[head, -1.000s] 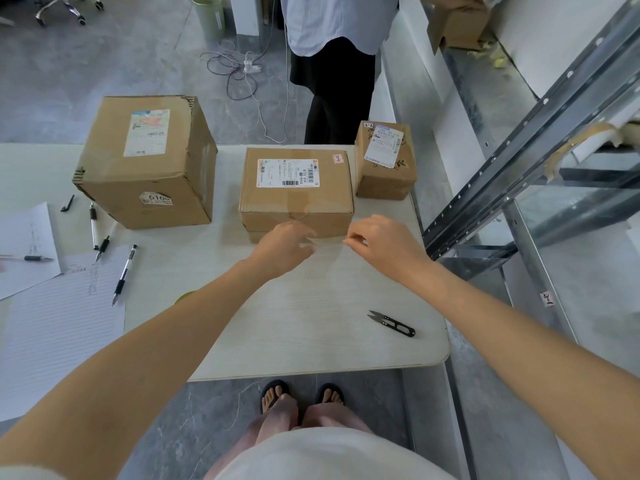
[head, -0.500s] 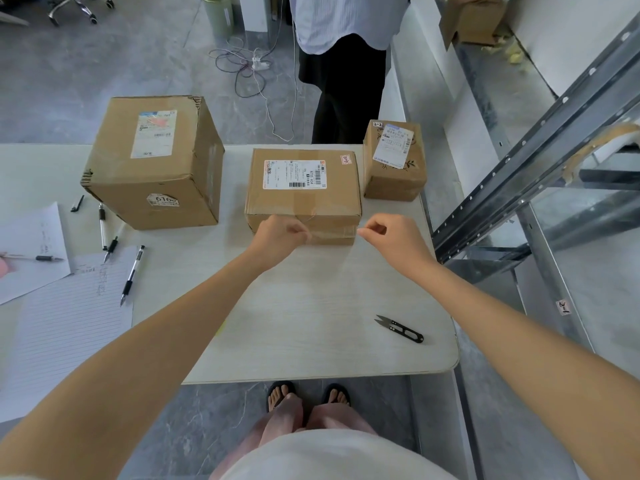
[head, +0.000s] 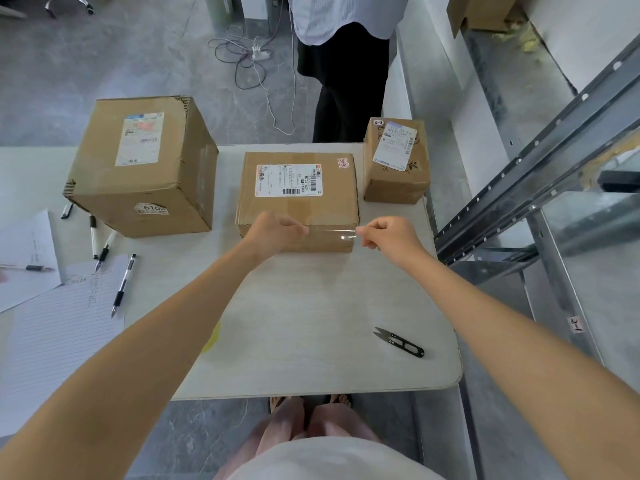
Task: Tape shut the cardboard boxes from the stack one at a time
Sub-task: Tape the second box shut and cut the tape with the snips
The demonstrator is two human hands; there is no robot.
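L hand (head: 277, 230) & R hand (head: 391, 237) each pinch one end of clear tape strip (head: 332, 233), stretched 9-to-3 o'clock. Middle box (head: 298, 181) sits just at 12 from both, its near edge parallel w/ strip; hands abt equally close.

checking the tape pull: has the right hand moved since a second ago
Yes. The right hand went right and away, reaching the middle box's right front corner.

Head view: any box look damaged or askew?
The large box at left: its top rear corner and lower left corner are frayed and crushed, and it sits turned relative to the middle box. Nothing spilled.
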